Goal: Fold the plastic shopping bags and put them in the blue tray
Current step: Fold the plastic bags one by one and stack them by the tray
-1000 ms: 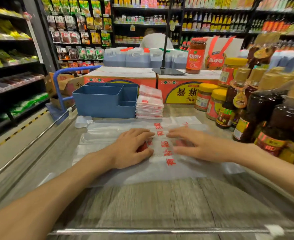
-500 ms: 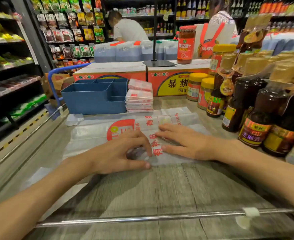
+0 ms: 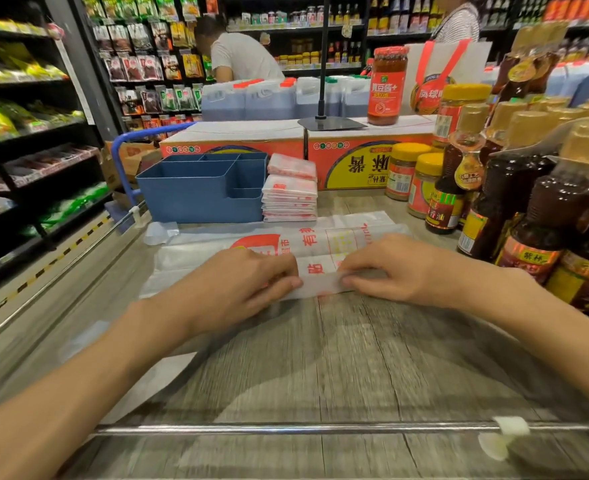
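Observation:
A white plastic shopping bag (image 3: pixel 321 242) with red print lies flat on the wooden table, its near edge turned up into a narrow fold. My left hand (image 3: pixel 237 289) and my right hand (image 3: pixel 393 268) both pinch that folded near edge, thumbs under and fingers on top. The blue tray (image 3: pixel 196 199) with several compartments stands behind the bag at the left. Beside the tray's right wall sits a stack of folded bags (image 3: pixel 290 192).
Jars (image 3: pixel 402 171) and dark sauce bottles (image 3: pixel 535 216) crowd the table's right side. Orange cartons (image 3: pixel 321 150) line the back, with a tall red jar (image 3: pixel 388 86) on top. A metal rail (image 3: pixel 321 427) runs along the near edge. Two people stand at the far shelves.
The bag's near edge has been folded away from me, so the bag is narrower. Both hands went from pressing flat on it to pinching the fold.

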